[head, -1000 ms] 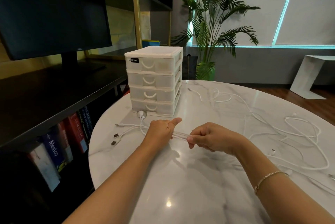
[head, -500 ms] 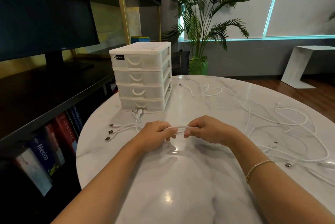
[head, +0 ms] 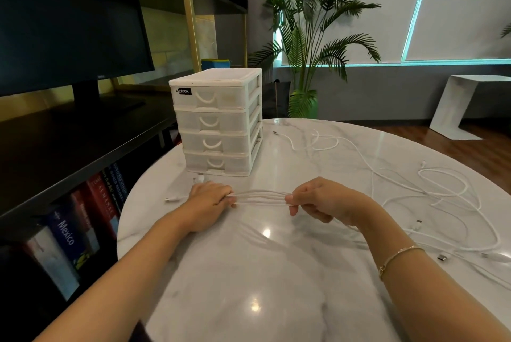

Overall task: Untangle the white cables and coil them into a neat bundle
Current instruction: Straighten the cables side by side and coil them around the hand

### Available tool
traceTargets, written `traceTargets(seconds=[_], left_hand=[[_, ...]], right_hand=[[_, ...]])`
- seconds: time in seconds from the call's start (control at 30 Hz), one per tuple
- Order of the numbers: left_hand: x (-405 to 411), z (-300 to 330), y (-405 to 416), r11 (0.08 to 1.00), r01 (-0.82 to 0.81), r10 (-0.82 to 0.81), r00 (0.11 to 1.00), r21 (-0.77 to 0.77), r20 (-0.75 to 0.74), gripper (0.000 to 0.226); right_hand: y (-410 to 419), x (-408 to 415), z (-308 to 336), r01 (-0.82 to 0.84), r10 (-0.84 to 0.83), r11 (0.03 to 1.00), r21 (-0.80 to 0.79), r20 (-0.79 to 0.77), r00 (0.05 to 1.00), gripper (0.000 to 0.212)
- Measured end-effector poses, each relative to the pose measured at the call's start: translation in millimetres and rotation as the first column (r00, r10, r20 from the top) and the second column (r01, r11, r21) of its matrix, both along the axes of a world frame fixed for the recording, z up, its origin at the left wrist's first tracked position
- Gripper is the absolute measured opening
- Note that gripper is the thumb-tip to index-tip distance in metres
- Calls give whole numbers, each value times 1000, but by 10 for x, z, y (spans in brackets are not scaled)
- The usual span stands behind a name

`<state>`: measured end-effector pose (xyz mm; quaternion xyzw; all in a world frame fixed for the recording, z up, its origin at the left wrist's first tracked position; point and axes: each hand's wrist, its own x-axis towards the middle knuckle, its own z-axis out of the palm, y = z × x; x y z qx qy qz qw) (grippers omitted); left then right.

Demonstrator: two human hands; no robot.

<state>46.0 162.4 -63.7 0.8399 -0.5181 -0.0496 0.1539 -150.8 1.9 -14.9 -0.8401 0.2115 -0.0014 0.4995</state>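
I pinch a flat run of several white cable strands (head: 260,198) between my two hands, just above the marble worktop (head: 276,286). My left hand (head: 211,203) curls its fingers round one end; my right hand (head: 323,202) grips the other between thumb and fingers. The strands stretch nearly straight between them. More loose white cables (head: 442,198) sprawl in loops to my right. A white drawer box (head: 218,123) stands just beyond my left hand.
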Motion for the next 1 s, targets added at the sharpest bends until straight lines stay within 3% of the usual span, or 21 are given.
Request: traceTargets(seconds=[0.17,0.33,0.47,0.57,0.67,0.83,1.0], left_hand=[[157,-53,52,1000,-30,30,998,9,56,35],[368,-90,134,995,-67,60,994,78,90,62],[122,87,97,998,-55,52,987,12,154,36],[-311,249,-167,991,-28,41,995,-133,95,35],[-802,333,-544,965,-11,-22,992,-261,-121,41],[-953,156,-800,983,-118,82,968,-143,-238,64],[-874,149,-767,984,-67,15,953,-163,-304,67]], right_hand=[[-88,-41,-4,58,-58,998,14,6,998,29],[-78,-28,-62,85,-92,993,-77,-106,990,32],[-64,8,-80,93,-101,991,-92,-86,991,32],[-16,61,-73,61,-68,993,-103,-63,996,32],[78,115,-91,43,-53,987,-153,-62,997,33],[117,163,-165,44,-79,948,-316,-96,992,19],[94,139,-135,21,-32,985,-171,-62,998,31]])
